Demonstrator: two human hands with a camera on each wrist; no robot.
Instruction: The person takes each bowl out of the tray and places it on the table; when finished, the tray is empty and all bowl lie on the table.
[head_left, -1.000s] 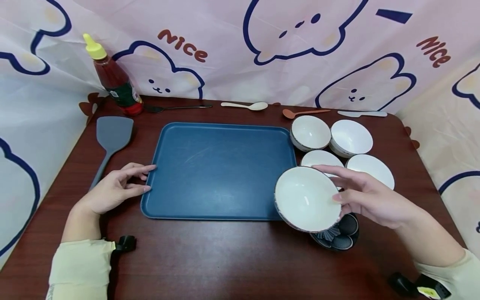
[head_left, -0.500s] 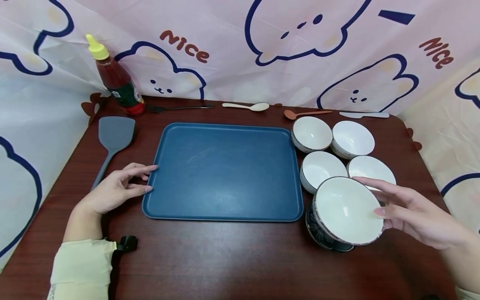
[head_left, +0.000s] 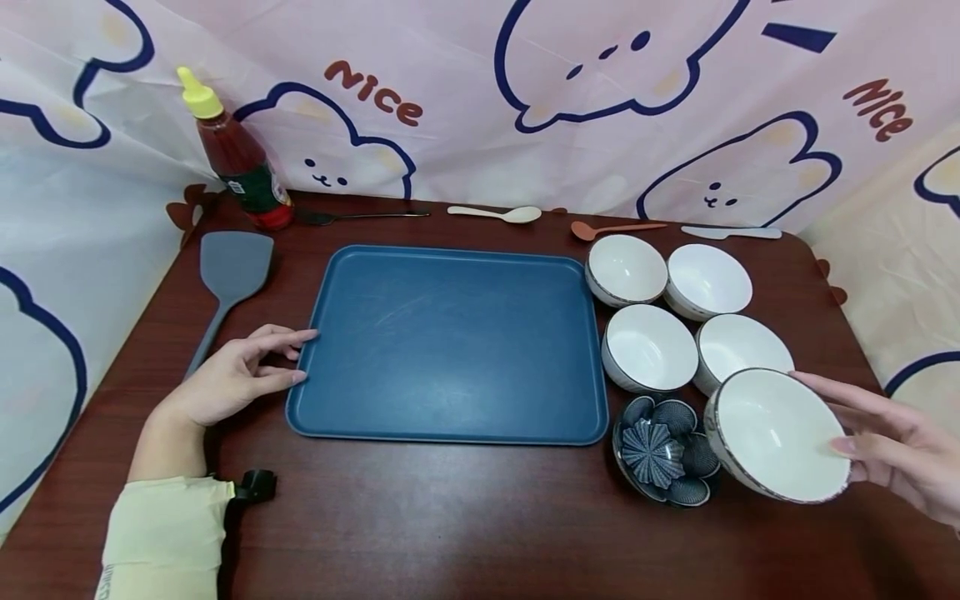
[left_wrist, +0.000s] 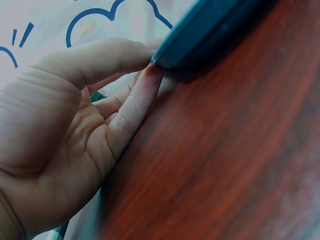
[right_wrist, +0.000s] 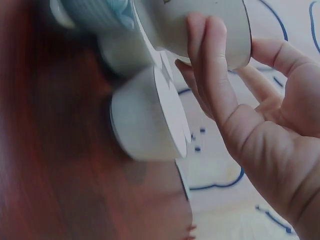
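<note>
My right hand (head_left: 900,442) grips a white bowl (head_left: 780,433) with a dark rim, thumb on the rim and fingers beneath. The bowl is tilted, its inside facing the head camera. In the right wrist view the fingers (right_wrist: 215,55) press along the outer wall of this bowl (right_wrist: 172,25), above another white bowl (right_wrist: 145,115). A dark flower-patterned bowl (head_left: 663,458) stands just left of the held one. My left hand (head_left: 236,375) touches the left rim of a blue tray (head_left: 450,350) with index finger and thumb; its tips meet the tray's edge (left_wrist: 195,40) in the left wrist view.
Several white bowls (head_left: 648,346) stand grouped right of the tray. Along the back lie a black fork (head_left: 360,217), a cream spoon (head_left: 495,214), a brown spoon (head_left: 618,229) and a white knife (head_left: 731,232). A sauce bottle (head_left: 243,167) and grey spatula (head_left: 234,275) are left.
My right hand has carried the white bowl rightward and nearer me, from over the tray's right edge past the dark patterned bowl, which is uncovered now. The left hand stays at the tray.
</note>
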